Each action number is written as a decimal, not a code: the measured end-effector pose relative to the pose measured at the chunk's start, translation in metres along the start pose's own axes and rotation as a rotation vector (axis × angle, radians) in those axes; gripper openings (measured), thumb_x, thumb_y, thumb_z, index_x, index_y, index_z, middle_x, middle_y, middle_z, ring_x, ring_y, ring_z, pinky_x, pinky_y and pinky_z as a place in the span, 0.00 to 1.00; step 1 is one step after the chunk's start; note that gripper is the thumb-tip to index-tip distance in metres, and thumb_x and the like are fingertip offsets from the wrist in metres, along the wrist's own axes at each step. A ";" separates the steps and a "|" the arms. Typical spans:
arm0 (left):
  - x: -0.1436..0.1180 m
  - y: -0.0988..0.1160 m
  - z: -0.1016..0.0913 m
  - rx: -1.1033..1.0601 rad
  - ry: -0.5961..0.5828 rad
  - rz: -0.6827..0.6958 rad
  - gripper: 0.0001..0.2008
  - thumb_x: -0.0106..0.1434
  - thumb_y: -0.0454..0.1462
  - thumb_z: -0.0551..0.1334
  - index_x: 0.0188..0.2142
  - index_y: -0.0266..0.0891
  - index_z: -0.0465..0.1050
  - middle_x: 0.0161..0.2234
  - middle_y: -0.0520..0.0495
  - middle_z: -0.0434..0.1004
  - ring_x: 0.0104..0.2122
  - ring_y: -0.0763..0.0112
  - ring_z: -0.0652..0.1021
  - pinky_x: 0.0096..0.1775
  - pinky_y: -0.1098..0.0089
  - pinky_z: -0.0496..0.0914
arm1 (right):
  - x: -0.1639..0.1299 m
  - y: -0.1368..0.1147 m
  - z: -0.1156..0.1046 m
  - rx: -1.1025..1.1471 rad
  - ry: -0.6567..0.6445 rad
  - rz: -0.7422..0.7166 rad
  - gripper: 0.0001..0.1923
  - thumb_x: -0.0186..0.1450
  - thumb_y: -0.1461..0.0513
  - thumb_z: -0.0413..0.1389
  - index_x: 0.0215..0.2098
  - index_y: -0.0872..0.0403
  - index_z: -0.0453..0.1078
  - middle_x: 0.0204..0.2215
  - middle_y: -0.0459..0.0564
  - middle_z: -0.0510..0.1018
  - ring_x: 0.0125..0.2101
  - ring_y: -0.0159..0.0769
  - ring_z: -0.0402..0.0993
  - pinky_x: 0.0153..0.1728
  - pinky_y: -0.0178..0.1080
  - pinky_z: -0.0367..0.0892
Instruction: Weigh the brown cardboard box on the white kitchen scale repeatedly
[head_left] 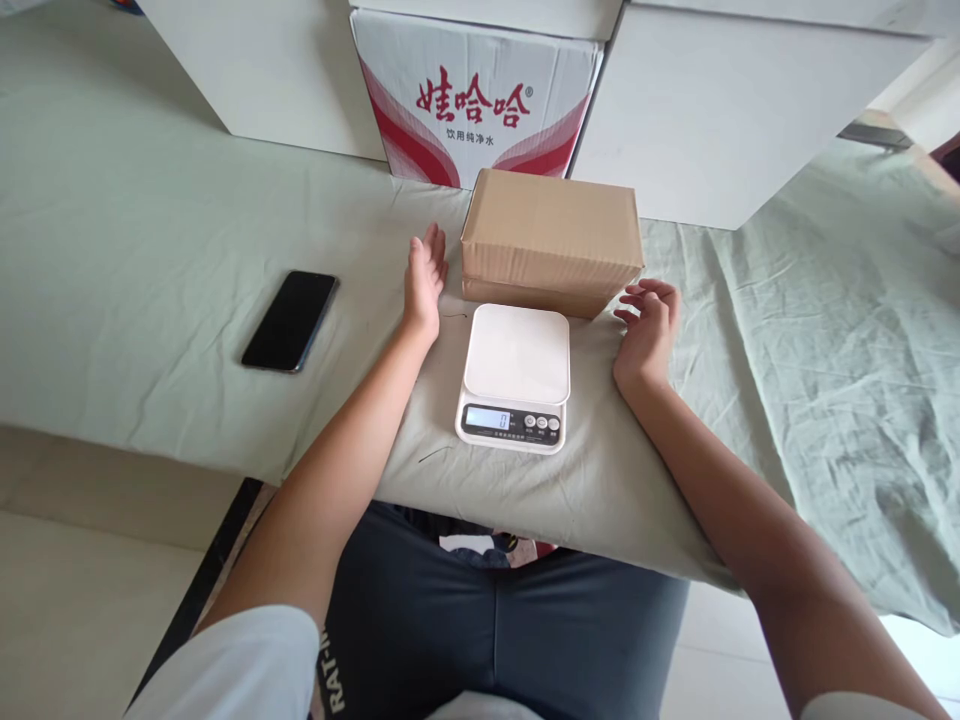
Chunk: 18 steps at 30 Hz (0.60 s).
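Observation:
A brown cardboard box point(551, 225) sits on the cloth-covered table, just behind a white digital kitchen scale point(517, 355). The scale's platform is bare and its display reads 0. Off the box's left side is my left hand point(426, 280), open, fingers pointing away from me and a small gap from the cardboard. My right hand point(649, 325) rests by the box's front right corner, its fingers loosely curled but apart, with nothing in them. Whether its fingertips touch the box I cannot tell.
A black smartphone point(291, 320) lies to the left on the green cloth point(150, 250). Along the back stand a white and red carton point(480, 150) and large white panels point(697, 120). The table's front edge runs just above my lap.

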<state>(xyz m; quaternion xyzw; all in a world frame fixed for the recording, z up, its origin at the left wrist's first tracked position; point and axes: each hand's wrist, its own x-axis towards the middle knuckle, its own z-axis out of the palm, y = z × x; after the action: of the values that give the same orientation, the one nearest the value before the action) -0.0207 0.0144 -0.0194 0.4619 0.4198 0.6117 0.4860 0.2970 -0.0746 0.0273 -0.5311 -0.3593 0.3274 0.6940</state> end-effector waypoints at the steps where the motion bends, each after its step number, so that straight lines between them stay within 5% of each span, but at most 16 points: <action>1: 0.000 0.000 0.000 -0.001 0.001 0.000 0.43 0.76 0.71 0.47 0.78 0.56 0.72 0.82 0.49 0.67 0.86 0.58 0.58 0.83 0.57 0.58 | 0.000 0.000 0.000 -0.003 -0.005 -0.003 0.08 0.68 0.53 0.60 0.42 0.45 0.72 0.45 0.44 0.79 0.44 0.33 0.77 0.45 0.37 0.72; 7: -0.005 0.009 0.007 -0.034 0.025 -0.030 0.42 0.81 0.62 0.42 0.82 0.45 0.65 0.83 0.42 0.63 0.85 0.61 0.60 0.83 0.58 0.58 | -0.002 -0.001 0.000 -0.006 -0.032 -0.005 0.09 0.69 0.52 0.62 0.40 0.45 0.71 0.43 0.44 0.77 0.43 0.34 0.76 0.42 0.37 0.73; 10: -0.007 0.012 0.010 -0.042 0.043 -0.038 0.38 0.83 0.59 0.41 0.80 0.49 0.67 0.83 0.45 0.66 0.84 0.64 0.62 0.83 0.58 0.57 | -0.002 -0.001 -0.001 0.007 -0.051 -0.005 0.08 0.68 0.52 0.63 0.39 0.45 0.71 0.42 0.44 0.76 0.42 0.34 0.76 0.41 0.37 0.73; 18: -0.004 0.007 0.005 0.005 0.009 -0.007 0.46 0.75 0.73 0.47 0.77 0.54 0.72 0.82 0.45 0.67 0.85 0.55 0.59 0.82 0.56 0.58 | -0.003 0.000 -0.001 -0.011 -0.068 -0.026 0.07 0.70 0.53 0.62 0.39 0.45 0.72 0.42 0.44 0.77 0.43 0.34 0.77 0.42 0.37 0.74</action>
<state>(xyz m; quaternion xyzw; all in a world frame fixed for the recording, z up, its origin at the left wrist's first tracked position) -0.0166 0.0098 -0.0121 0.4591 0.4250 0.6111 0.4849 0.2961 -0.0772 0.0264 -0.5188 -0.3916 0.3343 0.6825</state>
